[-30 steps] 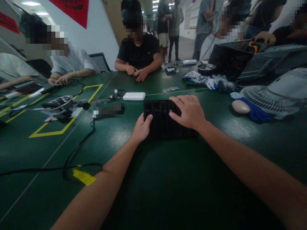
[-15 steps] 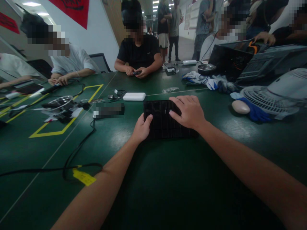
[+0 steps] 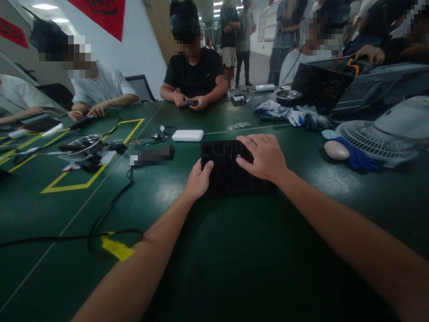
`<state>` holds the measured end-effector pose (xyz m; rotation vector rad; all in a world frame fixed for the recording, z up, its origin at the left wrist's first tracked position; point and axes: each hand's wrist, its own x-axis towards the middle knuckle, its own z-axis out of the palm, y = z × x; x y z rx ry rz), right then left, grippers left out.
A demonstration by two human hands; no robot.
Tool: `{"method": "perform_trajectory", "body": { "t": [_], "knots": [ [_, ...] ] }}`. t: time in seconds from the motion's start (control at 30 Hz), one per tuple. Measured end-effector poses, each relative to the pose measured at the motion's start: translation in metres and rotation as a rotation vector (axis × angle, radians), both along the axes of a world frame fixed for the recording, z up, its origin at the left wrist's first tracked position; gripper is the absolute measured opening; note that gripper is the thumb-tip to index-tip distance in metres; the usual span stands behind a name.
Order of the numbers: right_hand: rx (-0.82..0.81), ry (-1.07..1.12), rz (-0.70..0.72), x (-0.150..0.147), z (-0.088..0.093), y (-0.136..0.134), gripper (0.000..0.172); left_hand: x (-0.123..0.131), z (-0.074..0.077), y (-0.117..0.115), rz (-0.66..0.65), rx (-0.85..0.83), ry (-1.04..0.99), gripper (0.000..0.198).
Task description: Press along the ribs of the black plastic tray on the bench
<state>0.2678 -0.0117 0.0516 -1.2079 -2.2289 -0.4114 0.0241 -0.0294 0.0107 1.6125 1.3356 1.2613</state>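
A flat, dark rectangular panel (image 3: pixel 223 172) with faint lines across its face lies in front of me on the green table; its exact kind is too dim to make out. My left hand (image 3: pixel 200 178) grips its left edge, thumb on top and the other fingers mostly hidden. From the right, my right hand (image 3: pixel 264 154) reaches over the upper part, closed on the panel with fingers along the far edge and thumb on the face. Beside that thumb tip shows a small pale spot on the panel.
Left of the panel are a white power bank (image 3: pixel 187 135), a partly blurred dark box (image 3: pixel 154 154) and a black cable with a yellow tag (image 3: pixel 117 248). A metal bowl (image 3: pixel 89 143) stands farther left. Gloves (image 3: pixel 363 156) and a fan (image 3: pixel 372 141) lie right. Co-workers sit around the table.
My hands and the panel have barely moved. Across the table, the co-workers' hands have shifted slightly.
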Motion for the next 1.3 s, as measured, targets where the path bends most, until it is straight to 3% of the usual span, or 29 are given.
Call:
{"method": "perform_trajectory", "body": {
  "t": [1.3],
  "knots": [
    [0.003, -0.004, -0.001, -0.0002, 0.0007, 0.0002, 0.056, 0.0006, 0.0029, -0.0019, 0.01, -0.009, 0.003, 0.037]
  ]
}}
